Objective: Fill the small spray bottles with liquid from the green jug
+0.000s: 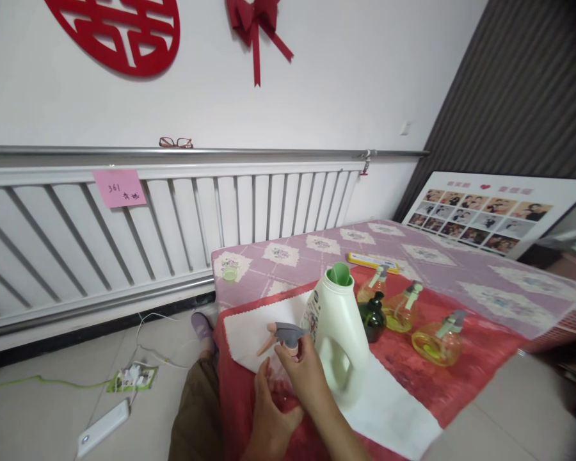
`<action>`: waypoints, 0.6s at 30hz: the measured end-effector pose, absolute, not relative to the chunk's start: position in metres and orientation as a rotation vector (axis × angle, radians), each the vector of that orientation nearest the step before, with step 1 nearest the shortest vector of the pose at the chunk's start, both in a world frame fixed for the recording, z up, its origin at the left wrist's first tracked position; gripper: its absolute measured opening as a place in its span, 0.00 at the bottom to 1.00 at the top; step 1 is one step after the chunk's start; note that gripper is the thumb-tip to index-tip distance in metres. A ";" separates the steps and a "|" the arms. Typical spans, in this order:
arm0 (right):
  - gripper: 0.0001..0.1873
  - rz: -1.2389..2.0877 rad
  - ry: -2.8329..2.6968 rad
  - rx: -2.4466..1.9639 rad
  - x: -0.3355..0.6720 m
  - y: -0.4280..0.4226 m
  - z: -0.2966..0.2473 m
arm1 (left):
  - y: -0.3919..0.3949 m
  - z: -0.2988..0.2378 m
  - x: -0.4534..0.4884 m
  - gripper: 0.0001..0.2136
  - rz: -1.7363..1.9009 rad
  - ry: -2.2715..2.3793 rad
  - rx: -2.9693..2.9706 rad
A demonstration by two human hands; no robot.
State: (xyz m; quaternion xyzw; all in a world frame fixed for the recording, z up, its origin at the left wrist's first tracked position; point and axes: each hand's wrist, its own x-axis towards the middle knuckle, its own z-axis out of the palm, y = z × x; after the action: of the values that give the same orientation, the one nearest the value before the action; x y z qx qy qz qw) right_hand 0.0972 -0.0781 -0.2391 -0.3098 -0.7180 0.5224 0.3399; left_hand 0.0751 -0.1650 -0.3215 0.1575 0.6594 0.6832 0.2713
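My left hand (272, 410) is wrapped around the clear pinkish body of a spray bottle (279, 384), low over the table's front edge. Higher up, my right hand (303, 371) grips the neck of the same bottle, just under its grey and pink trigger head (288, 332). The fingers hide much of the bottle. Right beside my right hand stands a large pale green detergent jug (338, 326), uncapped, with a green spout in its mouth. Behind it are a dark green pump bottle (373, 319) and several clear spray bottles (439, 342) with yellow-green liquid.
A white sheet (393, 410) lies over a red cloth (475, 365) on the table. At the far left corner is a green cap (230, 274). A yellow box (373, 262) lies farther back. A radiator (173, 224) lines the wall; a power strip (133, 378) lies on the floor.
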 end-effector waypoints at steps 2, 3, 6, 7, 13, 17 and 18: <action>0.11 1.368 -1.882 -0.793 0.100 -0.080 -0.236 | -0.164 -0.325 0.074 0.47 1.884 1.767 0.459; 0.11 1.374 -1.889 -0.783 0.101 -0.080 -0.234 | -0.164 -0.327 0.074 0.47 1.907 1.759 0.470; 0.11 1.408 -1.924 -0.750 0.107 -0.083 -0.230 | -0.164 -0.331 0.073 0.47 1.915 1.768 0.504; 0.11 1.433 -1.954 -0.737 0.110 -0.083 -0.230 | -0.164 -0.332 0.073 0.47 1.910 1.779 0.523; 0.40 1.581 -2.047 -0.692 0.129 -0.084 -0.251 | -0.168 -0.335 0.073 0.46 1.873 1.848 0.627; 0.48 1.608 -2.028 -0.733 0.139 -0.080 -0.275 | -0.171 -0.337 0.068 0.47 1.779 1.777 0.806; 0.47 1.595 -2.018 -0.731 0.141 -0.078 -0.279 | -0.173 -0.337 0.065 0.48 1.743 1.731 0.876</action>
State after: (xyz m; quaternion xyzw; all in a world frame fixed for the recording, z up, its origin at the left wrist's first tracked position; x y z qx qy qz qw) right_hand 0.1407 -0.0780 -0.2791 -0.2659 -0.7342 0.5802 0.2317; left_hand 0.0649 -0.1728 -0.3367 0.3239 0.6402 0.6447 0.2638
